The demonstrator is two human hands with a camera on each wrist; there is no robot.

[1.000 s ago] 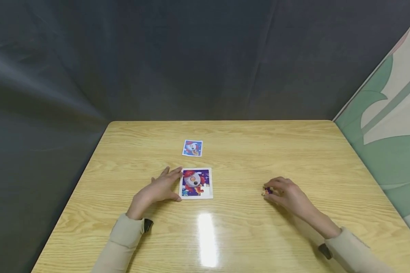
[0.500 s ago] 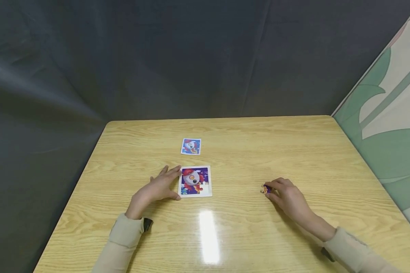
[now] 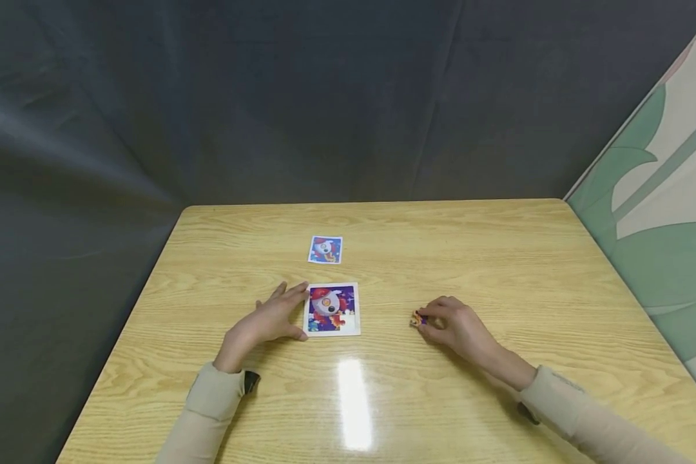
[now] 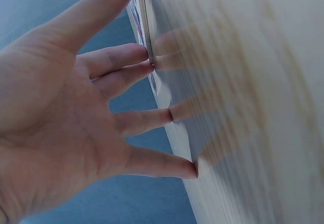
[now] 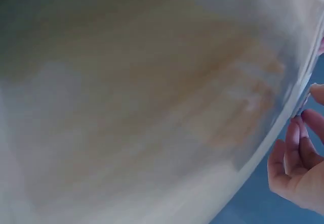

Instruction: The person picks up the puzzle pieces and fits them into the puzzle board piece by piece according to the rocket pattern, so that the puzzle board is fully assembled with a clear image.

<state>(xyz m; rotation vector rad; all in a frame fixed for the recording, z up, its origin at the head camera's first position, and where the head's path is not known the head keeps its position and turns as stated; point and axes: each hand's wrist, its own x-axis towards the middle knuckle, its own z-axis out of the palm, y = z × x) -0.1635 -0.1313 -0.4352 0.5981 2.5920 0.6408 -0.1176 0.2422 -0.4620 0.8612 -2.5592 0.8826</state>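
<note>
A square jigsaw puzzle (image 3: 332, 309) with a white border and a rocket picture lies on the table; a white gap shows at its lower right. My left hand (image 3: 267, 320) rests at its left edge, thumb and fingertips touching the border. In the left wrist view, the fingers of that left hand (image 4: 101, 102) are spread and mostly straight, tips on the table and the puzzle's edge. To the right of the puzzle, my right hand (image 3: 461, 328) pinches a small purple and orange puzzle piece (image 3: 417, 318) between thumb and fingers, low over the table.
A small picture card (image 3: 325, 249) with the same rocket lies behind the puzzle. The wooden table (image 3: 499, 251) ends at a dark curtain (image 3: 325, 103) behind and a leaf-patterned cloth (image 3: 667, 212) on the right.
My right hand has lifted the puzzle piece and moved left with it, nearer the puzzle. My left hand has stayed at the puzzle's left edge.
</note>
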